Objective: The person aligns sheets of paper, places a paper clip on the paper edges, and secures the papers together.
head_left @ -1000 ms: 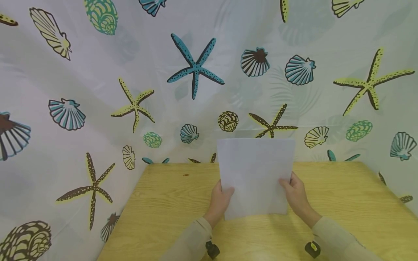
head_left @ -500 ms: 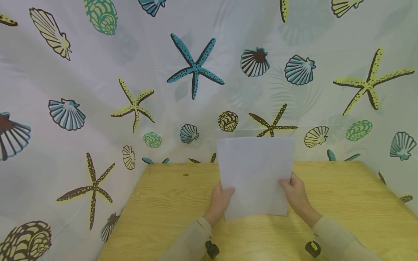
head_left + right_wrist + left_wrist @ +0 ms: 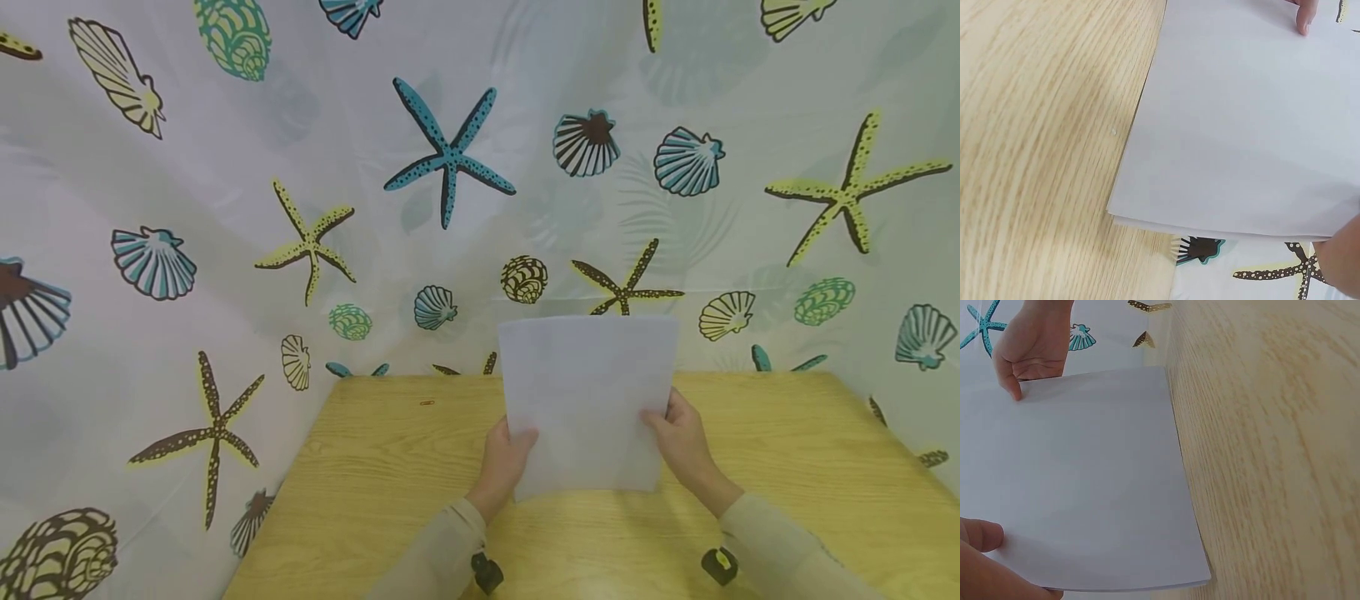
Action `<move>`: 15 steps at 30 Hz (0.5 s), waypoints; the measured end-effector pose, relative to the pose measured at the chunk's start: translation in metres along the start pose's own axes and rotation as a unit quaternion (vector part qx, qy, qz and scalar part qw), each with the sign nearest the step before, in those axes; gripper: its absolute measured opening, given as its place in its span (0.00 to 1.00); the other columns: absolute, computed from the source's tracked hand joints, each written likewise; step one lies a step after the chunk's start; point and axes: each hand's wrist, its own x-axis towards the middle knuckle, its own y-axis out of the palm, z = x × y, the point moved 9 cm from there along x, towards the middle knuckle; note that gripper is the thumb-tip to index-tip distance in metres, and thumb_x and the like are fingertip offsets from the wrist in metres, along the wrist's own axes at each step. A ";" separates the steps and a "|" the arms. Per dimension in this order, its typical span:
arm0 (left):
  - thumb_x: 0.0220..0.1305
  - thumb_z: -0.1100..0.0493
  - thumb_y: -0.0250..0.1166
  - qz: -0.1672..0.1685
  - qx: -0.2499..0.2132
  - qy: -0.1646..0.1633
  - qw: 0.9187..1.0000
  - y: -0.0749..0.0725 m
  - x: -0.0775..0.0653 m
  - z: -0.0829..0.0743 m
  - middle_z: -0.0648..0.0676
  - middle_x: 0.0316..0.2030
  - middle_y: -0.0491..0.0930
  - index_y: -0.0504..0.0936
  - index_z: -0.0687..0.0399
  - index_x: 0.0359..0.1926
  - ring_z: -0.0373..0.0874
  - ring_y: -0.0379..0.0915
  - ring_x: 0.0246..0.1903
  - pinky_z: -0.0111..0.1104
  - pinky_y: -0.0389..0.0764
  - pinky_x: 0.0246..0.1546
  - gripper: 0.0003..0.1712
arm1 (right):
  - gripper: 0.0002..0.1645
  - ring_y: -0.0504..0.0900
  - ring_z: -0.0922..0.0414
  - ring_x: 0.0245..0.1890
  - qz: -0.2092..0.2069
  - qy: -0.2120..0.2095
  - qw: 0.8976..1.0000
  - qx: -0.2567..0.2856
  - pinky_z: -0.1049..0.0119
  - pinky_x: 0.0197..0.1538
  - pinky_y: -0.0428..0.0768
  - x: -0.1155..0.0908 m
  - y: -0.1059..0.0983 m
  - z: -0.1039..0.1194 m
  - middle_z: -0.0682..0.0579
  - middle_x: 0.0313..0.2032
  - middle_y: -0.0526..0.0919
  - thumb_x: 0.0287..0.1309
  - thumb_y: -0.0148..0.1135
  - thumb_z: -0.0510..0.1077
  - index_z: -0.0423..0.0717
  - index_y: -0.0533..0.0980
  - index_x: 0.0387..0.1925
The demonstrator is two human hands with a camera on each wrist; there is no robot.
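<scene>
A stack of white paper sheets (image 3: 588,400) is held upright between both hands, its lower edge at or just above the tabletop. My left hand (image 3: 504,462) grips the left side, thumb across the front and the other fingers behind. On the right side my right hand (image 3: 686,446) grips likewise, its thumb on the front face. In the right wrist view the sheets' edges (image 3: 1222,231) lie slightly uneven at one corner. The left wrist view shows the paper's edge (image 3: 1188,481) along the wood. The fingers behind the stack are mostly hidden.
The wooden table (image 3: 390,467) spreads out around the hands. A small red paper clip (image 3: 427,403) lies near its far left edge. A white curtain (image 3: 450,250) printed with starfish and shells surrounds the back and sides.
The stack's lower edge has risen very slightly, and the right hand has shifted a little up along its side. The left hand stays nearly still.
</scene>
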 end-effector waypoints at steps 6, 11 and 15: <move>0.64 0.61 0.58 -0.005 -0.003 0.004 1.000 -0.002 0.000 0.001 0.56 0.46 0.81 0.76 0.61 0.53 0.49 0.77 0.47 0.43 0.78 0.48 0.17 | 0.22 0.75 0.73 0.43 0.006 -0.011 1.000 0.007 0.77 0.43 0.76 0.000 0.002 0.001 0.28 0.53 0.72 0.62 0.45 0.27 0.25 0.62 0.58; 0.63 0.61 0.58 -0.004 -0.015 0.007 1.000 -0.002 0.000 -0.001 0.56 0.45 0.81 0.77 0.62 0.52 0.50 0.78 0.45 0.43 0.79 0.46 0.17 | 0.23 0.76 0.72 0.44 0.004 -0.025 0.999 0.021 0.77 0.44 0.76 0.000 0.002 0.003 0.29 0.53 0.71 0.62 0.44 0.27 0.26 0.62 0.59; 0.64 0.61 0.57 -0.003 -0.017 0.004 1.000 -0.001 0.000 -0.002 0.56 0.50 0.78 0.73 0.59 0.57 0.51 0.74 0.51 0.45 0.75 0.52 0.20 | 0.25 0.74 0.73 0.46 0.006 -0.030 0.999 0.021 0.80 0.47 0.74 0.000 0.002 0.003 0.31 0.56 0.69 0.62 0.44 0.27 0.27 0.61 0.61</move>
